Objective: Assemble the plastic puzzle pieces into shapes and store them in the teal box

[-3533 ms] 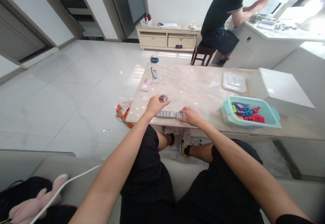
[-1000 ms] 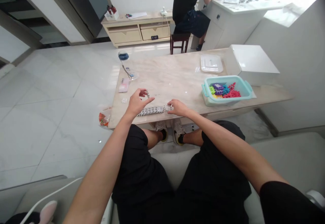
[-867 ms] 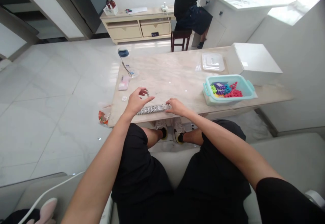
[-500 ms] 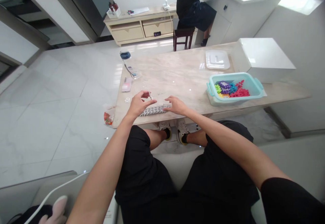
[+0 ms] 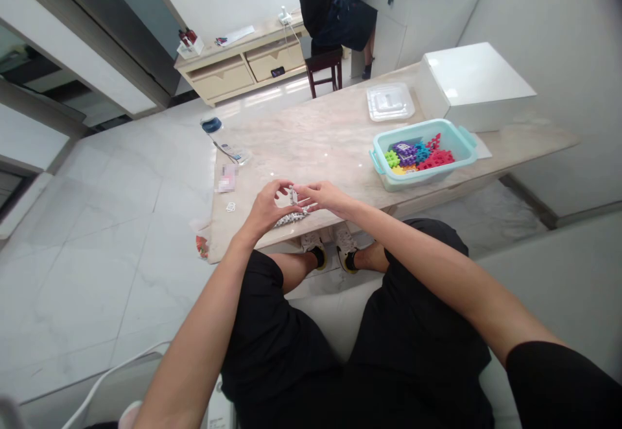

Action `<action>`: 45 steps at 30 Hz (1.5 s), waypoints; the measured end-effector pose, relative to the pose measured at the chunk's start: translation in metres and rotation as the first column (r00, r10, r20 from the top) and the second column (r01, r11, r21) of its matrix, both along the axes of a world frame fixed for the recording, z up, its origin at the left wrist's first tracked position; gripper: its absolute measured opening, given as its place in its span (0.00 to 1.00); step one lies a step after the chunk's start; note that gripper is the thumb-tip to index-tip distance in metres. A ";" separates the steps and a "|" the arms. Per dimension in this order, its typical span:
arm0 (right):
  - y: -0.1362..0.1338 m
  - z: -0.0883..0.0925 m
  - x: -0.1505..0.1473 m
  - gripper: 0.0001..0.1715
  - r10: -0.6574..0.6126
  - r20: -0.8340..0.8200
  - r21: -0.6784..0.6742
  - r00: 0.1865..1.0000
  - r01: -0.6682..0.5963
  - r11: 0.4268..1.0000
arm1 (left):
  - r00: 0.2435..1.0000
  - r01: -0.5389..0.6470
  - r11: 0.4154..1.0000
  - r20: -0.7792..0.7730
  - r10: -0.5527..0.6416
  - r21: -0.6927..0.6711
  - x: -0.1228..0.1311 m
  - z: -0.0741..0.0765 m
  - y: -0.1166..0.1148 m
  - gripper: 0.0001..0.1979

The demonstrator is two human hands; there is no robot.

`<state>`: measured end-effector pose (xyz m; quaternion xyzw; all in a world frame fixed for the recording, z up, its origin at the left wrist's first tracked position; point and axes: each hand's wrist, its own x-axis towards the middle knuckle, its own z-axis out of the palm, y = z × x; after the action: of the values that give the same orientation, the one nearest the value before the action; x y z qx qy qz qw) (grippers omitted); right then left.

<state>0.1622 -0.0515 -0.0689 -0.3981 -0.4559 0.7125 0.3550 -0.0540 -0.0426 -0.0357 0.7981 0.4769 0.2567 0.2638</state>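
Over the near edge of the table, my left hand (image 5: 266,210) pinches a small white interlocking building piece (image 5: 293,196) upright between thumb and fingertips. My right hand (image 5: 326,197) has its fingertips closed on the right side of that same piece, thumb below. Just under both hands lies a row of white interlocking pieces (image 5: 290,219) with dark gaps or markings, partly covered by the fingers. Exactly how the fingertips meet the piece is too small to make out.
A light teal bin (image 5: 422,177) of coloured interlocking pieces stands to the right, near a clear lid (image 5: 390,102) and a white box (image 5: 479,74). Leftward lie white pieces (image 5: 230,207), a pink packet (image 5: 227,178) and a blue-capped bottle (image 5: 212,125). Beyond, a person (image 5: 335,11) sits on a stool.
My right hand has moved left from the row's right end and now meets my left hand at the raised piece. The whole view has shifted and tilted slightly.
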 end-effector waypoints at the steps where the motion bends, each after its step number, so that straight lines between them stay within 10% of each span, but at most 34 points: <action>1: -0.002 0.002 0.001 0.26 0.019 -0.014 -0.013 1.000 -0.019 1.000 | 0.999 0.024 0.999 -0.032 -0.023 0.032 0.005 -0.001 0.001 0.33; 6: 0.000 0.001 0.011 0.24 -0.134 0.230 0.272 0.964 0.068 0.960 | 0.991 0.038 0.994 -0.129 -0.025 0.102 0.027 0.011 -0.009 0.32; 10: 0.010 -0.018 0.026 0.30 -0.385 0.582 0.597 0.716 -0.054 0.801 | 0.985 -0.107 0.969 -0.112 0.134 0.224 0.026 0.032 -0.070 0.30; 13: 0.012 -0.039 0.032 0.29 -0.319 0.763 0.545 0.562 -0.295 0.784 | 0.936 -0.286 0.894 -0.099 0.338 0.346 0.012 0.039 -0.132 0.19; 18: 0.009 -0.060 0.019 0.24 -0.206 0.846 0.459 0.492 -0.474 0.751 | 0.881 -0.259 0.898 -0.294 0.371 0.357 -0.018 0.036 -0.190 0.19; 26: 0.023 -0.070 -0.008 0.25 -0.165 0.886 0.393 0.432 -0.514 0.763 | 0.832 -0.475 0.821 -0.142 0.536 0.316 -0.037 0.020 -0.201 0.13; 45: 0.024 -0.070 -0.018 0.24 -0.198 0.925 0.366 0.323 -0.627 0.688 | 0.844 -0.483 0.833 -0.112 0.525 0.270 -0.052 0.019 -0.205 0.11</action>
<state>0.1443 -0.0270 -0.1387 -0.4927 -0.8506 0.1790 0.0420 -0.1060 -0.2477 -0.0163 0.6887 0.6596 0.2972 0.0473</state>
